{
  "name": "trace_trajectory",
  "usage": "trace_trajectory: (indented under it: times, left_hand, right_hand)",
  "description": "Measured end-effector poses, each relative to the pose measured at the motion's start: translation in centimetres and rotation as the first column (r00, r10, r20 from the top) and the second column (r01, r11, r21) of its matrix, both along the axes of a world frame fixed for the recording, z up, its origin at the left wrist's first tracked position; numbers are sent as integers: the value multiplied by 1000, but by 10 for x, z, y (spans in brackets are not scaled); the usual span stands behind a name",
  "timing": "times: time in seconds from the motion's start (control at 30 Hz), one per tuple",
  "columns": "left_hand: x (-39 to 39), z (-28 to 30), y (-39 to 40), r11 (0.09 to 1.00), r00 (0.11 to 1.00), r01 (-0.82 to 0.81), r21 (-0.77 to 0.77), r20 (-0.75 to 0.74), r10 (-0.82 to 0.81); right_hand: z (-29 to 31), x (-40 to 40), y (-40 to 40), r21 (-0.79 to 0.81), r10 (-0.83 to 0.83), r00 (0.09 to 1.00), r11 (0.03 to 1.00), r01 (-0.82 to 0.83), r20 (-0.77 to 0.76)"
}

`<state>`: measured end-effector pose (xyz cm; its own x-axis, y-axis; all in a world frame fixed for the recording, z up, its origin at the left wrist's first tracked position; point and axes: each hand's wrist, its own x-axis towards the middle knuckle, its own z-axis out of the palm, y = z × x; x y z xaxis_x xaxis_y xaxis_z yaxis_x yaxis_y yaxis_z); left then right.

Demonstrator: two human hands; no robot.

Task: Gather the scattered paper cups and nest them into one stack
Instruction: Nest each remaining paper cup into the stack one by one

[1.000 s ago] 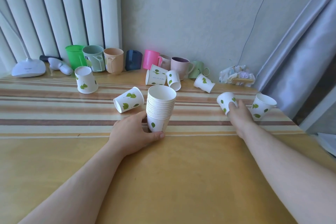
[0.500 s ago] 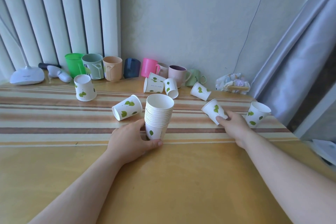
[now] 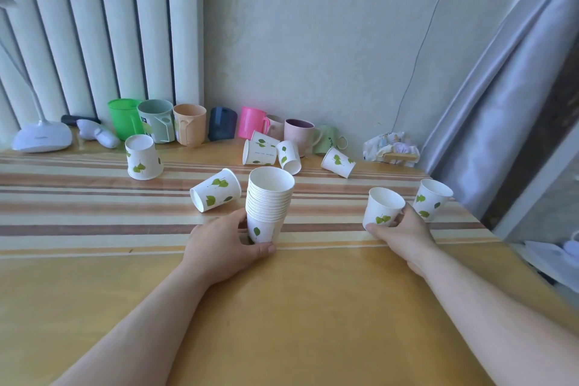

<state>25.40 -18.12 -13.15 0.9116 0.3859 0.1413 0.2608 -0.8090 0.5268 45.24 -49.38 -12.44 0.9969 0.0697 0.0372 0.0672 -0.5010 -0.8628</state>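
While our left hand (image 3: 224,246) grips the stack (image 3: 269,202) at frame centre, our right hand (image 3: 399,233) clasps an upright cup (image 3: 383,207), mouth up, lying to the stack's right and ready to nest.

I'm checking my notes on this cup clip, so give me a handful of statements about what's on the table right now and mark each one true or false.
1. The left hand grips the bottom of the stack of nested cups. True.
2. The right hand is empty. False: it holds a single paper cup, upright with its mouth up.
3. The cup near the radiator stands upside down. True.
4. The stack lies on its side. False: it stands upright on the table.
5. A cup lying on its side rests just left of the stack. True.
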Motion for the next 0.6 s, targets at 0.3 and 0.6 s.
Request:
trace_trajectory:
  times: [0.3, 0.6]
  left_hand:
    - [2, -3, 2, 1000, 1000, 10, -10, 6, -10]
    - [1, -3, 2, 1000, 1000, 12, -22, 28, -11]
  right_hand:
    - [46, -44, 69, 345, 61, 990, 933, -103, 130]
    - [76, -111, 160, 373, 407, 877, 795, -478, 256]
